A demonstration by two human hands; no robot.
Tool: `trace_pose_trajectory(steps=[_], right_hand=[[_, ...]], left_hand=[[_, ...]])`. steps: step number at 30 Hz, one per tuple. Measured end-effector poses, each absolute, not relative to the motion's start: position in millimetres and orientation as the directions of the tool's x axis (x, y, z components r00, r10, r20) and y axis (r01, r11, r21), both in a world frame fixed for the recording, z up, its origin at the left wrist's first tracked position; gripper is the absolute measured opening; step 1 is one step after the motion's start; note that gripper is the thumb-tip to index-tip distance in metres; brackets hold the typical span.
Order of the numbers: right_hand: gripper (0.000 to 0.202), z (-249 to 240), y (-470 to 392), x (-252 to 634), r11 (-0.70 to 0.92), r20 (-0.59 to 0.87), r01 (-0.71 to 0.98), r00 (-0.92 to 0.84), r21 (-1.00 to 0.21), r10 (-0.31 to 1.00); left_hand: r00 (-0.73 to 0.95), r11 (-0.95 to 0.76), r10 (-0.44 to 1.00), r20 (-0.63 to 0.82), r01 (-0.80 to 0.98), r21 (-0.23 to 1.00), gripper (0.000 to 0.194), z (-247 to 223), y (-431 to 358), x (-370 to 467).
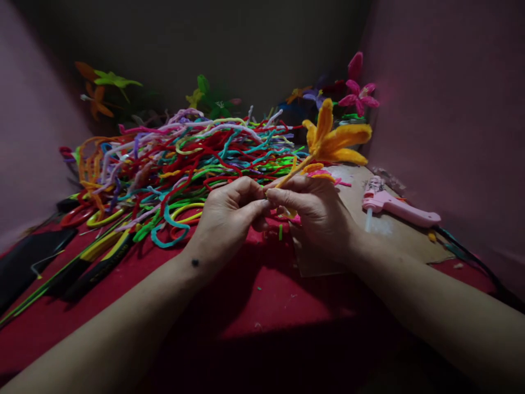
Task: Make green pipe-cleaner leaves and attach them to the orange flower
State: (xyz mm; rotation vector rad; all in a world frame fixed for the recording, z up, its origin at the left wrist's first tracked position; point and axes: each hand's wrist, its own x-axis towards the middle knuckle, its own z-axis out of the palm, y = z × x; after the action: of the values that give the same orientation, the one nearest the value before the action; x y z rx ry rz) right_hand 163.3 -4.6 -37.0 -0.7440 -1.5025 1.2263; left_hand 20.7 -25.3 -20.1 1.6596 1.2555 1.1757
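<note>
An orange pipe-cleaner flower (336,143) tilts up to the right on a thin orange stem. My right hand (314,205) is closed, pinching that stem between thumb and fingers. My left hand (232,210) meets it fingertip to fingertip, thumb and forefinger pinched at the stem's lower end, where a speck of green shows. The fingers hide most of that end. Behind my right hand lie more orange pipe-cleaner pieces (318,171), partly covered.
A large tangle of coloured pipe cleaners (213,148) spreads behind my hands. Yellow-black pliers (102,257) lie at left. At right a pink glue gun (402,208) with a cord rests on cardboard (410,241). Finished flowers (359,97) stand at the back on the red-covered table (287,306).
</note>
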Motion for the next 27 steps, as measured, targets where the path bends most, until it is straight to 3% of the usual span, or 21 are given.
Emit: trace_pose_trajectory(steps=[9, 21, 27], right_hand=[[0.014, -35, -2, 163, 0.283, 0.331, -0.184, -0.339, -0.941, 0.881], [0.014, -31, -4, 161, 0.216, 0.306, -0.276, -0.343, -0.936, 0.888], [0.014, -33, -5, 161, 0.297, 0.354, -0.234, -0.258, -0.926, 0.899]], left_hand=[[0.148, -0.175, 0.977, 0.15, 0.173, 0.969, 0.014, -16, -22, 17], [0.4, 0.045, 0.916, -0.013, -0.071, 0.996, 0.016, -21, -14, 8], [0.422, -0.024, 0.906, 0.025, -0.008, 1.0, 0.017, -21, -17, 11]])
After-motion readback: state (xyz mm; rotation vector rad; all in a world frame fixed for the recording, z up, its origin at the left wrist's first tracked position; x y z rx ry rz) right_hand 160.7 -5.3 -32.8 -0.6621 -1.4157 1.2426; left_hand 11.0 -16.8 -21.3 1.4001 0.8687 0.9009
